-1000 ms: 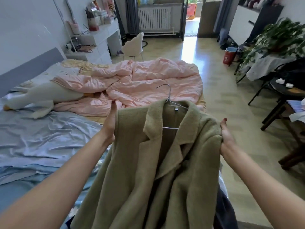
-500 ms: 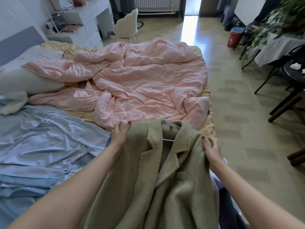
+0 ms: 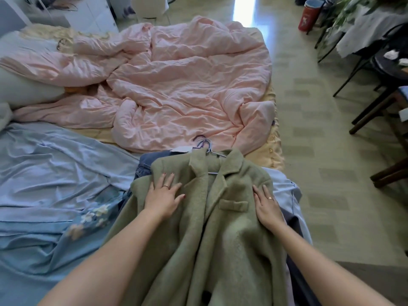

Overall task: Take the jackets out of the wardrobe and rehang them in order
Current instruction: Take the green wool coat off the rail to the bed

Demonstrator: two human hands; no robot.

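Note:
An olive-green wool jacket (image 3: 220, 217) lies flat on the near end of the bed, still on its wire hanger (image 3: 212, 151), whose hook points away from me. My left hand (image 3: 164, 195) rests flat on the jacket's left shoulder with fingers spread. My right hand (image 3: 266, 204) lies flat on its right shoulder. Under the green jacket a denim jacket (image 3: 146, 166) shows at the left and a pale blue garment (image 3: 284, 188) at the right. More hanger hooks (image 3: 202, 141) poke out behind the collar.
A crumpled pink duvet (image 3: 181, 85) covers the far half of the bed, a pale blue sheet (image 3: 50, 173) the left. Tiled floor (image 3: 320, 151) runs along the right, with dark chair legs (image 3: 375, 111), a plant and a red bin (image 3: 309, 15) beyond.
The green jacket went from being held up by its shoulders to lying on the pile on the bed. Both hands let go of the shoulders and now lie flat on it.

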